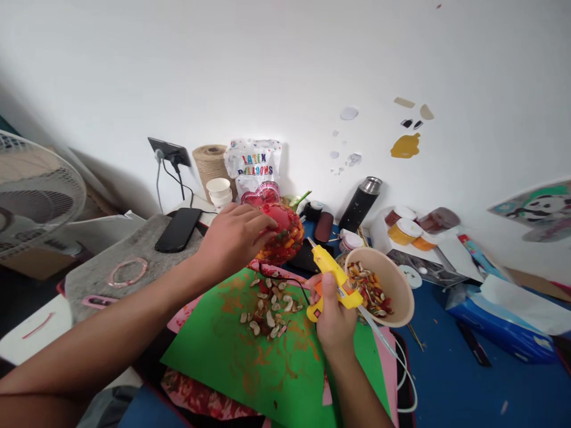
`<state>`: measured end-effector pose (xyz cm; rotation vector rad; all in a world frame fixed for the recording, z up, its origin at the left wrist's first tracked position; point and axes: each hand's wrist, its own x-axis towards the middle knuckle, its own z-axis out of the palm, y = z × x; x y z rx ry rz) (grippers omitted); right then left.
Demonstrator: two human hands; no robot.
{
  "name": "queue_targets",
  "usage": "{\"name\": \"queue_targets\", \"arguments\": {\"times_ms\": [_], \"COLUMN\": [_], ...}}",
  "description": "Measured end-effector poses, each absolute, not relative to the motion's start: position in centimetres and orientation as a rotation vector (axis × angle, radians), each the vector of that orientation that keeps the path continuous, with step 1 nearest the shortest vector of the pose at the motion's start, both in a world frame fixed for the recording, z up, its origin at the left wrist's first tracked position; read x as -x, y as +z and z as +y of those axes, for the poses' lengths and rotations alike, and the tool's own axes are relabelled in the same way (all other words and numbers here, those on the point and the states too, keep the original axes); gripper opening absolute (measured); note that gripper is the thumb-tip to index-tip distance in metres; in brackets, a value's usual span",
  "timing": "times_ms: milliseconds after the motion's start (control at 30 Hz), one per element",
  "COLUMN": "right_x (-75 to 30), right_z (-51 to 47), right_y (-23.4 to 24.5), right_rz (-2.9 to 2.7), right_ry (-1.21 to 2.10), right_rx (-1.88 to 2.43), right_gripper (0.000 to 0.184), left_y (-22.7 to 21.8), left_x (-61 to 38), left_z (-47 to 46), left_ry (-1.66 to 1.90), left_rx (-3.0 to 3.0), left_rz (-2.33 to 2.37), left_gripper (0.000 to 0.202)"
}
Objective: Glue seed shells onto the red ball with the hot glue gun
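My left hand [238,238] grips a red balloon [283,238] from its left and top, fingers curled over it. Orange, red and green painted peanut shells cover much of the balloon's lower side. A yellow hot glue gun [332,270] is in my right hand [336,321], its nozzle aimed up and left, close to the balloon's right side but apart from it. Loose peanut shells [270,309] lie on a green sheet [214,339] smeared with brown-orange paint. Just right of the glue gun, a tilted beige bowl [399,291] holds more painted shells.
A phone [178,230] lies on grey cloth at left, near a fan [40,190]. At the back stand twine [209,163], paper cups [218,189], a balloon bag [254,163] and a black flask [361,205]. Paint jars [404,232] and a blue tissue pack [504,327] are at right. The glue gun's cord [375,327] trails rightward.
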<state>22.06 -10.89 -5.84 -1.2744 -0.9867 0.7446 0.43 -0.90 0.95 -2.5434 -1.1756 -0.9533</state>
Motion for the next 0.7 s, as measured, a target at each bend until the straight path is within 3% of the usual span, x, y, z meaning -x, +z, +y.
{"name": "queue_targets", "arguments": {"times_ms": [200, 700], "right_x": [-22.18, -22.31], "right_z": [-11.02, -11.06], "right_y": [-5.72, -6.21], "right_rz": [-1.000, -1.146], "right_ry": [0.742, 0.681], "right_rx": [1.258, 1.240], "right_gripper": [0.073, 0.067], "left_y": [1.06, 0.66], "left_x": [-1.07, -1.26], "left_z": [-0.80, -0.32], "left_ry": [-0.737, -0.656], "left_rx": [2.499, 2.462], "left_rz": [-1.046, -0.994], "left_gripper": [0.022, 0.029]}}
